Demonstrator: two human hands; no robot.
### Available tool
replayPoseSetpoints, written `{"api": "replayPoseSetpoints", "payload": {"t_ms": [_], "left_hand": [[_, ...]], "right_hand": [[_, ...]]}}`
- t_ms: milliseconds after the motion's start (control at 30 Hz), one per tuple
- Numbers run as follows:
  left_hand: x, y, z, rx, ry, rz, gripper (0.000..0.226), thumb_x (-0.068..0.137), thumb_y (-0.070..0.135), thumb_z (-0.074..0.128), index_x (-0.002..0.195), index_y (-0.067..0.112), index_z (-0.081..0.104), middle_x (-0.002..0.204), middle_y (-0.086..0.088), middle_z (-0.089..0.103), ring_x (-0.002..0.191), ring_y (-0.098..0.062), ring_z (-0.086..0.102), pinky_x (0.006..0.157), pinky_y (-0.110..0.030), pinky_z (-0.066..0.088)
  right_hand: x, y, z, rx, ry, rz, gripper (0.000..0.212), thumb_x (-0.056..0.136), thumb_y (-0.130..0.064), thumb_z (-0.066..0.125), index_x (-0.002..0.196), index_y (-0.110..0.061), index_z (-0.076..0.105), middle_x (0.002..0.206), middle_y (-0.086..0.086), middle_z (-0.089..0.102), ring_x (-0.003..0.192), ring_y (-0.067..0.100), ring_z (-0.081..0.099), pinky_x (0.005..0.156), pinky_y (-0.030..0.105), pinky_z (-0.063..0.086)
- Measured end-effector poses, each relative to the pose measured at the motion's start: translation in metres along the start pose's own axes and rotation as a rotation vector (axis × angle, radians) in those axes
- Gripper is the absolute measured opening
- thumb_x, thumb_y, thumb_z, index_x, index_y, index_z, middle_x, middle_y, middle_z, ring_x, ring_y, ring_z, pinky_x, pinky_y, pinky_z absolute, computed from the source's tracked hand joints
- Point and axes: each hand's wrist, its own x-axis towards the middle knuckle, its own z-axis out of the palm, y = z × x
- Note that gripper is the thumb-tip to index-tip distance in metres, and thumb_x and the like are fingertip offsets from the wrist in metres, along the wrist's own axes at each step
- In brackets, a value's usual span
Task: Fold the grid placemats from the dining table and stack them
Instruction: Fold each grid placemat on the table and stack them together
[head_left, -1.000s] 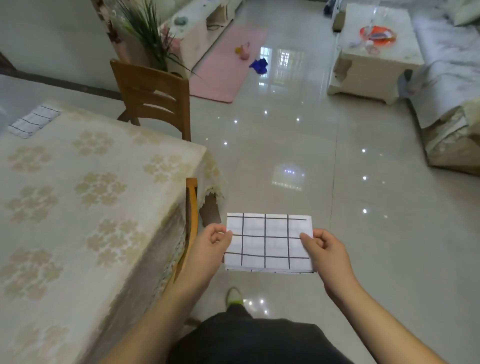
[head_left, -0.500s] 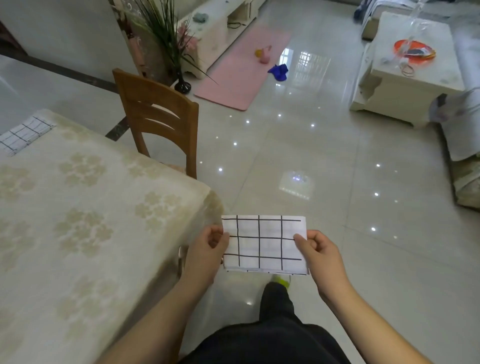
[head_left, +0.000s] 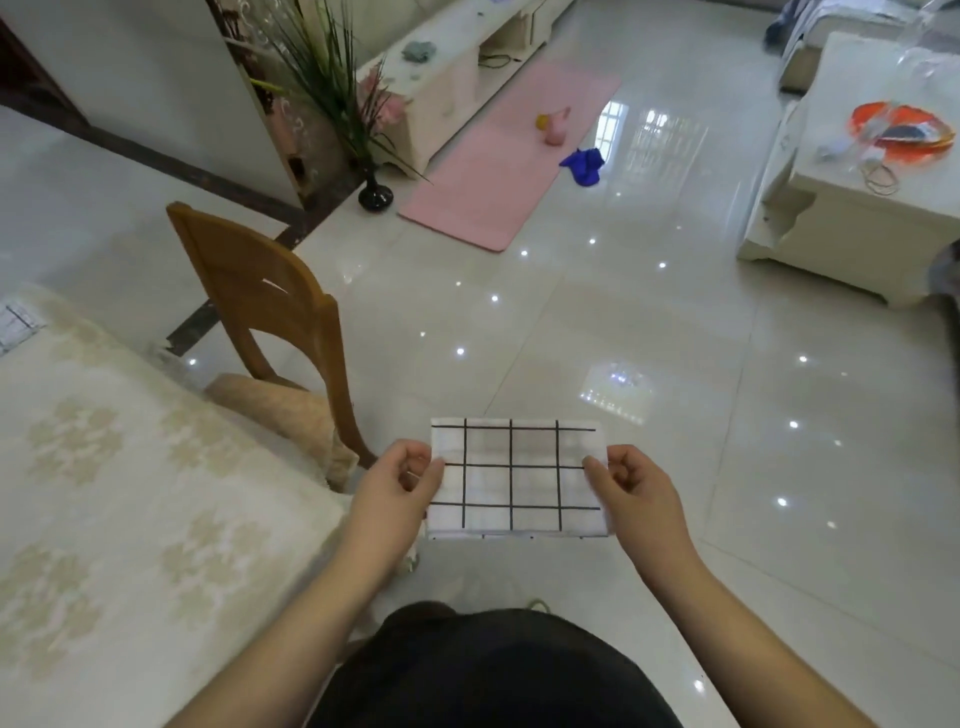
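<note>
A bright living room with a glossy pale tiled floor (head_left: 597, 312) that reflects ceiling lights. At the left, a bench (head_left: 130, 493) covered in a cream cloth with a faded flower pattern fills the lower corner. A wooden chair (head_left: 270, 301) with a tan cushion is pushed in at the bench's far corner. At the far left edge of the bench lies a second grid placemat (head_left: 15, 325), only partly in view.

In the foreground, held in the air over the floor just to the right of the bench, is a folded grid placemat (head_left: 517, 478), white with thin black lines, its layered edges showing along the bottom. The left hand (head_left: 397, 493) pinches its left edge between thumb and curled fingers. The right hand (head_left: 636, 491) pinches its right edge the same way. The placemat is stretched flat between them. Below the hands, the person's dark clothing is visible.

Farther back, a pink mat (head_left: 511, 156) lies on the floor with a small pink and yellow toy on it, and a blue cloth (head_left: 584, 165) just beside its right edge. A black vase (head_left: 375, 195) holding long green leaves stands near a white low cabinet (head_left: 452, 67). At the right stands a white coffee table (head_left: 857, 197) with an orange dish (head_left: 904, 132) on top.
</note>
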Motion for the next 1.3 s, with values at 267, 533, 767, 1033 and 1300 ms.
{"api": "replayPoseSetpoints", "payload": {"t_ms": [267, 533, 767, 1033, 1300], "left_hand": [[0.092, 0.014, -0.001, -0.292, 0.022, -0.207, 0.003, 0.093, 0.018, 0.063, 0.090, 0.017, 0.063, 0.055, 0.016, 0.052, 0.061, -0.008, 0.051, 0.055, -0.011, 0.044], [0.214, 0.032, -0.038, -0.472, 0.060, -0.348, 0.016, 0.084, 0.042, 0.070, 0.095, 0.030, 0.070, 0.093, -0.003, 0.073, 0.093, -0.031, 0.067, 0.088, -0.052, 0.055], [0.311, 0.080, -0.064, -0.562, 0.119, -0.266, 0.010, 0.094, 0.016, 0.061, 0.093, 0.008, 0.067, 0.061, 0.007, 0.063, 0.058, -0.003, 0.059, 0.056, -0.016, 0.048], [0.426, 0.108, -0.083, -0.692, 0.234, -0.317, 0.007, 0.093, 0.005, 0.059, 0.088, 0.008, 0.063, 0.062, 0.003, 0.067, 0.052, -0.005, 0.062, 0.049, -0.017, 0.049], [0.534, 0.137, -0.087, -0.692, 0.419, -0.460, 0.008, 0.093, 0.012, 0.060, 0.087, 0.012, 0.065, 0.077, -0.007, 0.069, 0.068, -0.019, 0.061, 0.061, -0.030, 0.049]], "right_hand": [[0.113, -0.036, 0.032, 0.114, -0.122, 0.093, 0.013, 0.094, -0.027, 0.062, 0.084, -0.019, 0.068, 0.061, -0.010, 0.060, 0.059, 0.008, 0.054, 0.061, 0.027, 0.043], [0.233, -0.105, 0.088, 0.199, -0.257, 0.193, 0.014, 0.093, -0.021, 0.063, 0.089, -0.009, 0.069, 0.082, 0.002, 0.074, 0.074, 0.017, 0.068, 0.065, 0.026, 0.051], [0.327, -0.172, 0.114, 0.200, -0.321, 0.169, 0.017, 0.092, -0.021, 0.063, 0.090, -0.005, 0.069, 0.083, 0.006, 0.074, 0.071, 0.015, 0.068, 0.062, 0.025, 0.050], [0.452, -0.220, 0.166, 0.180, -0.445, 0.128, 0.018, 0.093, -0.021, 0.063, 0.086, -0.004, 0.066, 0.076, 0.003, 0.069, 0.063, 0.012, 0.062, 0.057, 0.021, 0.048], [0.587, -0.274, 0.215, 0.147, -0.615, 0.120, 0.014, 0.093, -0.016, 0.063, 0.090, -0.004, 0.068, 0.078, 0.003, 0.073, 0.065, 0.010, 0.067, 0.056, 0.020, 0.050]]}}
